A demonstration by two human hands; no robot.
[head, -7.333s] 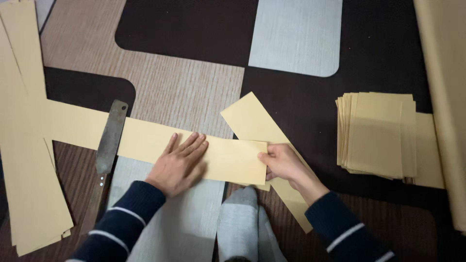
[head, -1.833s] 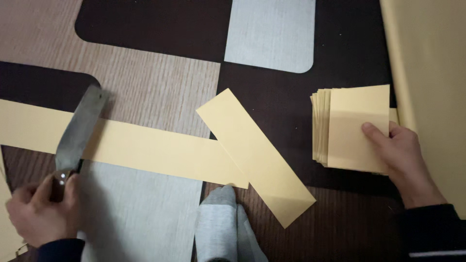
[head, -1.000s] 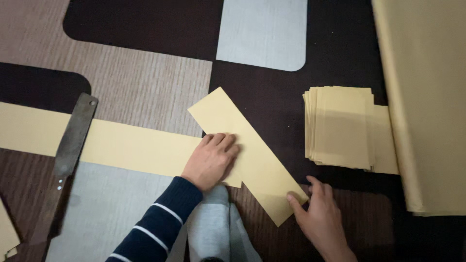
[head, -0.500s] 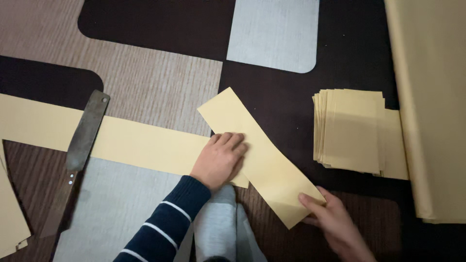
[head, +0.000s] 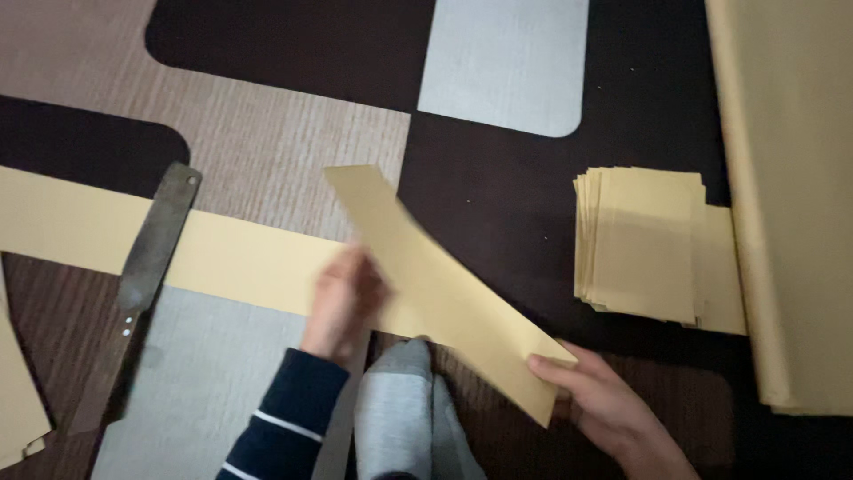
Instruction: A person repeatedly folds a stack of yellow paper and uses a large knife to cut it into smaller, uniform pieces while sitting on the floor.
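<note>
Head view: a short tan paper strip [head: 444, 289] is seen tilted across the end of a long tan paper band [head: 222, 258] laid flat on the patterned carpet [head: 293, 133]; the strip's lower corner is pinched by the right hand [head: 604, 404], fingers closed on its edge; the left hand [head: 342, 298] is blurred — pressed flat on the band just beside the strip, nothing clasped. A long dark knife [head: 142, 276] is laid across the band, well to the strip's left; a stack of cut tan sheets [head: 649, 244] is placed to the strip's right, apart from it; a large tan sheet [head: 791, 178] is beyond the stack; a grey sock [head: 400, 418] is just below the strip.
</note>
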